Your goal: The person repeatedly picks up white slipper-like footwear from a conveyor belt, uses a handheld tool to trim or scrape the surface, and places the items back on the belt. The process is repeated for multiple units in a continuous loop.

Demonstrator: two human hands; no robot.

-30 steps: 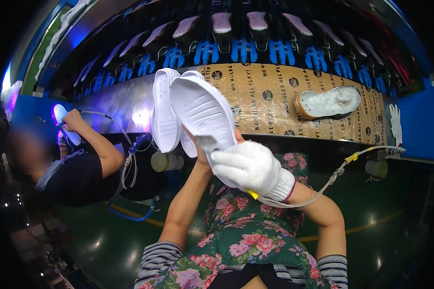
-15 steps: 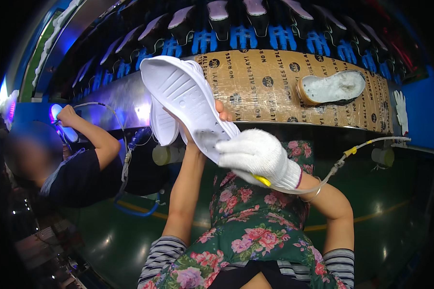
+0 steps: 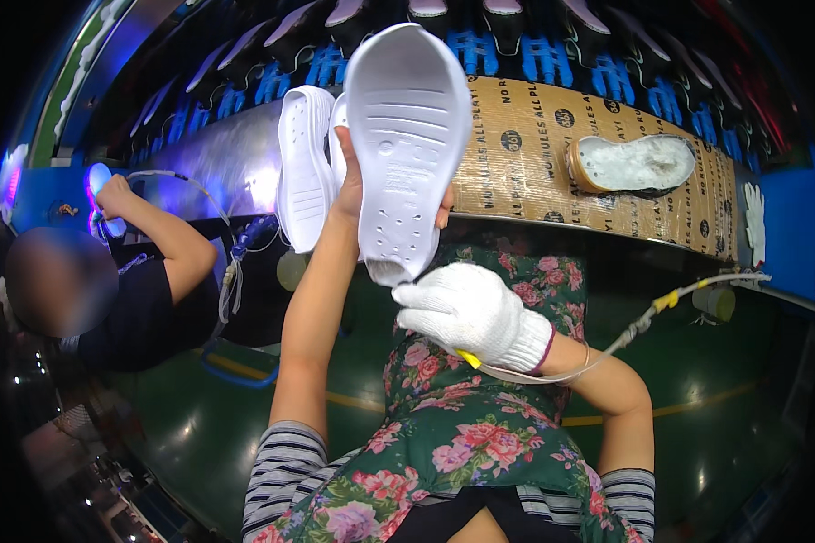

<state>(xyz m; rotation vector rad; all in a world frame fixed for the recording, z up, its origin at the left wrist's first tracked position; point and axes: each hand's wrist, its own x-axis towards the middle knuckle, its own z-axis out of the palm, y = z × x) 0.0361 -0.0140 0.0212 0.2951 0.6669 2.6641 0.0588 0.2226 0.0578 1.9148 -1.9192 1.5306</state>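
My bare left hand [image 3: 351, 181] holds up a white shoe sole [image 3: 407, 136], tread side toward me, toe pointing up. More white soles [image 3: 303, 163] are stacked behind it on its left, apparently held in the same hand. My right hand [image 3: 471, 312], in a white knit glove, is closed just below the sole's heel end. It grips a thin tool with a yellow tip, and a pale hose [image 3: 661, 303] trails from it off to the right.
A cardboard-covered work surface [image 3: 525, 154] runs across ahead, with a shoe upper [image 3: 634, 165] lying on it. Blue fixtures [image 3: 552, 59] line the back. A person in a dark shirt [image 3: 145, 308] works on the left, one arm raised. A white glove [image 3: 753, 217] hangs at the right.
My left hand has raised the sole and turned it more upright, toe up. My gloved right hand has slid down off the sole to just below its heel.
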